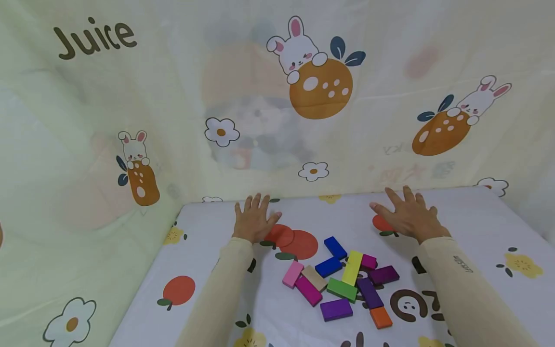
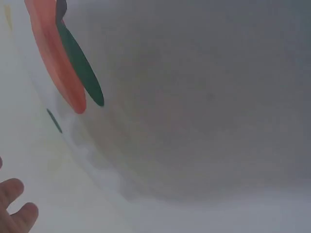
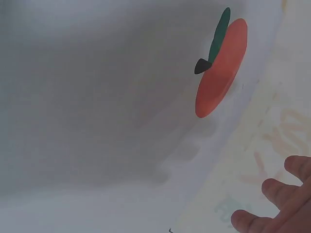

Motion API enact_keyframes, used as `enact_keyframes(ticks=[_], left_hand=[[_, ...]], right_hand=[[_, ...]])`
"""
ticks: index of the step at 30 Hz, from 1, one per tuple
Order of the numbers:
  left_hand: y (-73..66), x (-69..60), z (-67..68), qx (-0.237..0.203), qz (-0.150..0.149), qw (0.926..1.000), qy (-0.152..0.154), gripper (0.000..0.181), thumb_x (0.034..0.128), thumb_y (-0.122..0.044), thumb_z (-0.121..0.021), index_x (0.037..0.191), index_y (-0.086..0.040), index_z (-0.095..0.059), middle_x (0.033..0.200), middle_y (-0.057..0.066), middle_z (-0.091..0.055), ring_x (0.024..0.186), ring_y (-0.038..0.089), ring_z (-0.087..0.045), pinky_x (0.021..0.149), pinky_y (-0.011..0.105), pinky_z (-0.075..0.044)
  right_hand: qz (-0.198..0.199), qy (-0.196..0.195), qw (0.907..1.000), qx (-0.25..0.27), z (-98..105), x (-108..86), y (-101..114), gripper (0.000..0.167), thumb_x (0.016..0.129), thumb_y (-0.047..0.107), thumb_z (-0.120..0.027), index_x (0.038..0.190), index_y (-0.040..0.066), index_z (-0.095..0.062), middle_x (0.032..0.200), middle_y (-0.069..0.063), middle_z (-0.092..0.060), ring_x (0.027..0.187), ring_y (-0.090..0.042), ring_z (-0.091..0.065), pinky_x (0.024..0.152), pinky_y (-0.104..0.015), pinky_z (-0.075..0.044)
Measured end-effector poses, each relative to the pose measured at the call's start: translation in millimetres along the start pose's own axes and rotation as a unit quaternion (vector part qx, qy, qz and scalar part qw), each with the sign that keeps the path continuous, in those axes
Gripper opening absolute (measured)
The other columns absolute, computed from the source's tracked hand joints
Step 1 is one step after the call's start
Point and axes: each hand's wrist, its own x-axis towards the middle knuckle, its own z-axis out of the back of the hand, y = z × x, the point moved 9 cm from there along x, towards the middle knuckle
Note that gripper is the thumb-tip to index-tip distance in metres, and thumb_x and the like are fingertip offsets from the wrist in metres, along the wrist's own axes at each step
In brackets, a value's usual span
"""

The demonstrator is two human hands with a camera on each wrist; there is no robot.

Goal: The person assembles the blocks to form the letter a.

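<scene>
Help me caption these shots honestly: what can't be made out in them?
Left hand: left wrist view, cut off by the left edge except a few fingers.
Right hand: right wrist view, mostly cut off by the right edge.
Print under the blocks: head view, partly covered by them.
Sleeve lettering: head view, too small to read surely.
Faint shapes in the hanging cloth: head view, too blurred to identify.

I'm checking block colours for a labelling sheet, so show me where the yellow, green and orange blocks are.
Yellow block (image 1: 352, 267): head view, middle of its upper face.
Green block (image 1: 342, 289): head view, middle of its upper face.
Orange block (image 1: 381, 318): head view, middle of its upper face.
</scene>
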Motion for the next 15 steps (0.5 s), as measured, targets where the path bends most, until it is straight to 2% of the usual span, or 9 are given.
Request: enact_keyframes(ticks=[3,6,12,15], left_hand=[[-8.8,-0.5,0.6,-0.012,-0.014,0.9998,0.004,0.077,0.1045,-0.061,-0.043,0.164,-0.015,-0.031,0.167,0.015,-0.033,0.152,0.040,-0.032,0.120,0.068,-0.021],[-25.3,-2.7,-0.2,-0.027,-0.042,0.9987,0.011,0.072,0.1054,-0.055,-0.049,0.162,-0.012,-0.036,0.163,0.015,-0.040,0.146,0.039,-0.042,0.117,0.064,-0.032],[-72.5,-16.2,-9.7,-0.028,-0.102,0.9927,0.059,0.063,0.1040,-0.047,-0.057,0.156,-0.014,-0.046,0.154,0.013,-0.051,0.135,0.032,-0.054,0.107,0.052,-0.049],[-99.2,-27.0,-15.8,-0.022,-0.136,0.9857,0.097,0.056,0.1035,-0.047,-0.060,0.149,-0.015,-0.055,0.143,0.009,-0.059,0.124,0.025,-0.059,0.098,0.042,-0.055]], right_hand=[[0.003,0.000,1.0000,0.005,-1,0.2,2,0.105,0.097,0.080,-0.032,0.164,0.002,-0.015,0.161,-0.044,-0.002,0.142,-0.072,-0.006,0.106,-0.086,-0.010],[0.010,0.002,0.9998,0.017,-3,1.1,9,0.104,0.097,0.079,-0.037,0.164,0.002,-0.015,0.162,-0.043,-0.003,0.144,-0.070,-0.010,0.106,-0.085,-0.016],[0.033,0.009,0.9989,0.031,-13,1.4,34,0.102,0.097,0.073,-0.049,0.164,0.001,-0.019,0.163,-0.041,-0.008,0.144,-0.068,-0.017,0.105,-0.083,-0.024],[0.058,0.020,0.9979,0.024,-19,-1.2,51,0.095,0.098,0.065,-0.056,0.161,-0.001,-0.028,0.162,-0.040,-0.020,0.145,-0.063,-0.025,0.106,-0.078,-0.031]])
